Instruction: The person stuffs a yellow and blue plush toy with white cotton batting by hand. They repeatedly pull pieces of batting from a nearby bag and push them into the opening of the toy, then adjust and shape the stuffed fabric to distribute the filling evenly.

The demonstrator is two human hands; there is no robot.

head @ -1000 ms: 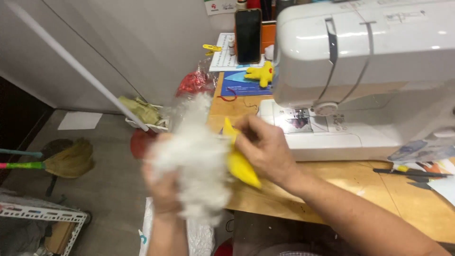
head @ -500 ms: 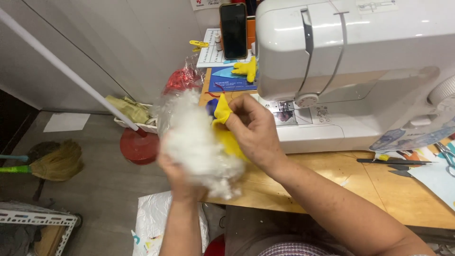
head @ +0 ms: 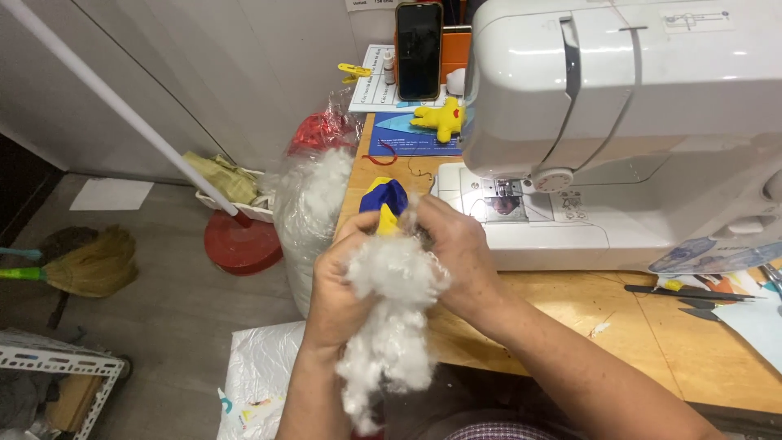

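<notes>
Fluffy white stuffing (head: 391, 318), gripped by my left hand (head: 338, 293) and right hand (head: 460, 253); clear bag (head: 305, 212) of stuffing at 10 o'clock.

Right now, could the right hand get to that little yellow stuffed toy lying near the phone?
Probably not straight away. The right hand is busy gripping the white stuffing with the left hand. The yellow stuffed toy lies farther back on the table, beside the sewing machine, with an open path along the tabletop.

Both forearms are bare, with no sleeves, rings or watch; checked reddish cloth shows at the lap.
</notes>
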